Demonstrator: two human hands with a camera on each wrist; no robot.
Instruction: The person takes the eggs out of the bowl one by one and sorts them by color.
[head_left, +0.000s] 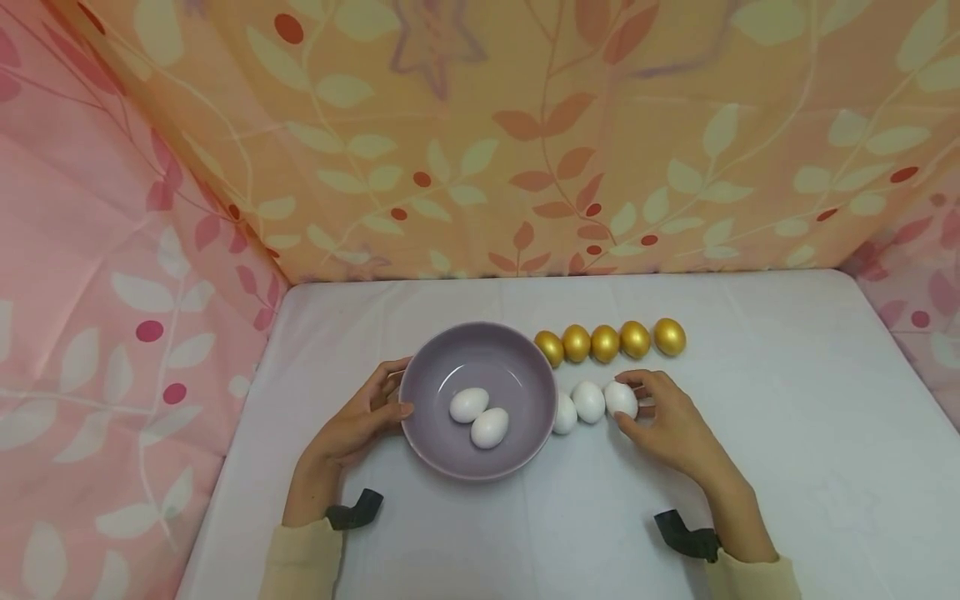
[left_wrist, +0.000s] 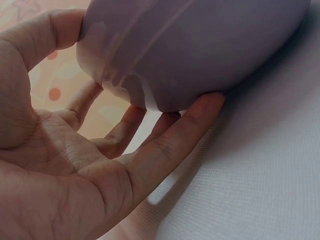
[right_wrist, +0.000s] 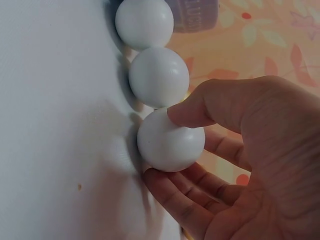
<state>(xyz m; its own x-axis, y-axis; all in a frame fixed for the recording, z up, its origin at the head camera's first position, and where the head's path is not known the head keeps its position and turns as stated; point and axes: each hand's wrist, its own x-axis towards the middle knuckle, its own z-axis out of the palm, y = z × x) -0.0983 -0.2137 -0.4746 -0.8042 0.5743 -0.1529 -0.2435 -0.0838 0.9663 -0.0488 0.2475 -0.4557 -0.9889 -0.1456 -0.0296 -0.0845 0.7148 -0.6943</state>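
A purple bowl (head_left: 480,464) stands on the table with two white eggs (head_left: 469,405) lying inside it. My left hand (head_left: 362,417) holds the bowl's left side, thumb at the rim; in the left wrist view the fingers touch the outer wall (left_wrist: 190,55). To the right of the bowl, three white eggs form a row, the nearest one (head_left: 564,414) partly hidden by the bowl. At the row's right end my right hand (head_left: 671,425) grips a white egg (right_wrist: 170,142) between thumb and fingers. That egg sits at the table surface, close against the middle egg (right_wrist: 159,77).
Behind the white eggs runs a row of several gold eggs (head_left: 605,343), its left end close to the bowl's rim. A white cloth (head_left: 525,542) covers the table. Patterned fabric (head_left: 480,167) hangs along the back and both sides.
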